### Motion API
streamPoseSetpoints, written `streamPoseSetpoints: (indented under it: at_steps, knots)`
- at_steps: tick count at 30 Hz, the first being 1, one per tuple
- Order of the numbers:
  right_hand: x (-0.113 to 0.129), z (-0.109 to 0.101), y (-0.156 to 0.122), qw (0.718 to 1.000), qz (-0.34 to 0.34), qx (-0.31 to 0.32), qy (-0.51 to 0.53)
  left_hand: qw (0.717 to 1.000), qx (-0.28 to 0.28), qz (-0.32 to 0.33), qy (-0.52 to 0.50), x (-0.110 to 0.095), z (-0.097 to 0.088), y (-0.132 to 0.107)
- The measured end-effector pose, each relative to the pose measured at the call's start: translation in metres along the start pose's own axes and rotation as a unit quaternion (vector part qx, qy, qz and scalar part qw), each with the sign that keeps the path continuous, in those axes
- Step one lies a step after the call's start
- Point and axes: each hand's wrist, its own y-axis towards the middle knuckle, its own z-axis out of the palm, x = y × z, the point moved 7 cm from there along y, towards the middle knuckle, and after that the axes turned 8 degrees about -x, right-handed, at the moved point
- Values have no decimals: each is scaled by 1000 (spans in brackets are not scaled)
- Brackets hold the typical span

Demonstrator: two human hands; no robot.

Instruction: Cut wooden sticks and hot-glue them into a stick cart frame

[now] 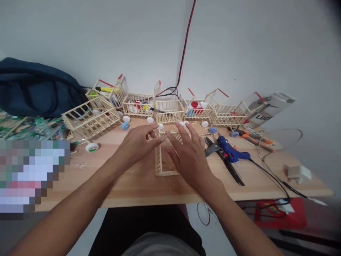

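Note:
My left hand (140, 139) is over the middle of the table, its thumb and fingers apart, with nothing visible between them. Its thumb reaches the back left of a small frame of thin wooden sticks (158, 161), which lies on the wood in front of me. Above the right side of that frame is my right hand (190, 154), fingers spread and holding nothing; it hides much of the frame. Whether either hand touches the sticks, I cannot tell. Just behind the hands stands a stick-built cart basket (169, 111) with white wheels.
More stick carts with red handles line the wall, including one tilted cart (92, 119) at left. A blue glue gun (233, 149), black-handled cutters (226, 163) and orange pliers (257, 139) lie right, among cables. A dark blue bag (39, 87) and green scraps (34, 124) occupy the left.

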Motion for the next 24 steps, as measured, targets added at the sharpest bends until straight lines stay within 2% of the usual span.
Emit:
streamPoseSetpoints:
  at_steps: [2,4,11,15,24]
  knots:
    - [-1,-2,0,1000,1,-1,-1,996,-59,58,19,-9,-9,-1]
    - [-3,-4,0,1000,5,-3,-4,988,-93,115,47,-18,-14,-3]
    - [-10,-3,-5,1000,16,-6,-14,962,-70,209,164,-33,-7,-7]
    - [-9,-3,-4,1000,11,-12,-12,955,-61,227,179,-37,-5,-8]
    - [-9,-2,-3,1000,9,-10,-15,955,-57,221,190,-40,-3,-9]
